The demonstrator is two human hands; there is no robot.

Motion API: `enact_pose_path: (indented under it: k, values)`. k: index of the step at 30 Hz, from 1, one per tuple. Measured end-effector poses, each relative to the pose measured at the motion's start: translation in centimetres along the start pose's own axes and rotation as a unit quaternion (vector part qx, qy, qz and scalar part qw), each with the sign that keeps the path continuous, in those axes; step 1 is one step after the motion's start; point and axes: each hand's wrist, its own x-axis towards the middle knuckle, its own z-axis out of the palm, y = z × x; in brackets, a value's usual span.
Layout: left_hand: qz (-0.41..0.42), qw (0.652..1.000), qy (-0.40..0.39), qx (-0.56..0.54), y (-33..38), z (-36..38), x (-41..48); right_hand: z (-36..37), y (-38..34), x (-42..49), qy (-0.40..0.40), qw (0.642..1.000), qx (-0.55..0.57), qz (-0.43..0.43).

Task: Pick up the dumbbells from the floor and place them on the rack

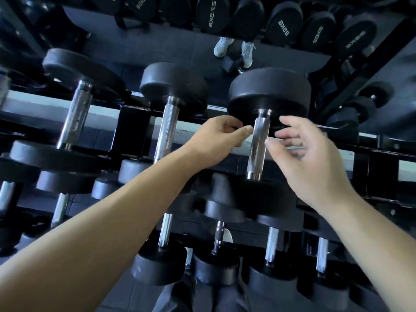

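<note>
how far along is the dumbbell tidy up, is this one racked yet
Done: the big dumbbell in front looks seated on the rack. In hand: nothing is gripped; the left hand and right hand flank its chrome handle with loose fingers, neither wrapped round it. Left: at least one small dumbbell lies on the floor by the pale shoes at the top of the view.

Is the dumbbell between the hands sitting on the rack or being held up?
On the rack, apparently: the dumbbell lies across its rails, and the left hand and right hand flank the handle without wrapping it.
</note>
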Motion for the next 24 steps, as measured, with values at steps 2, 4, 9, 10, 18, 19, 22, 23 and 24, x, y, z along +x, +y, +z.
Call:
enact_pose_path:
  k: [2,4,9,10,18,19,22,23,24]
  values:
    - [0.030,0.999,0.013,-0.030,0.0,-0.8,-2.4,0.4,-1.6,-2.2,0.016,0.998,-0.003,-0.065]
    - [0.051,0.995,0.034,-0.083,-0.5,-1.9,-5.4,1.3,-3.4,-4.8,-0.014,0.993,0.013,-0.114]
    - [0.085,0.963,0.113,-0.230,-3.9,-5.3,-15.2,6.5,-6.7,-11.3,-0.193,0.969,0.076,-0.131]
    - [0.082,0.956,0.136,-0.247,-5.1,-5.9,-17.4,8.1,-6.8,-12.5,-0.235,0.961,0.078,-0.125]
    - [-0.065,0.893,0.353,-0.273,-20.9,-9.9,-37.5,23.7,-8.3,-23.9,-0.479,0.867,-0.001,-0.136]
    - [-0.089,0.881,0.375,-0.274,-23.2,-10.4,-40.1,25.8,-8.7,-25.4,-0.499,0.855,-0.011,-0.140]
    - [-0.146,0.841,0.430,-0.294,-30.3,-11.8,-47.6,32.3,-10.1,-30.2,-0.556,0.817,-0.046,-0.146]
    - [-0.163,0.831,0.441,-0.297,-32.6,-12.3,-49.9,34.6,-10.6,-31.9,-0.569,0.806,-0.061,-0.151]
    - [-0.176,0.821,0.450,-0.304,-34.9,-12.9,-52.1,37.1,-11.1,-33.4,-0.579,0.797,-0.074,-0.156]
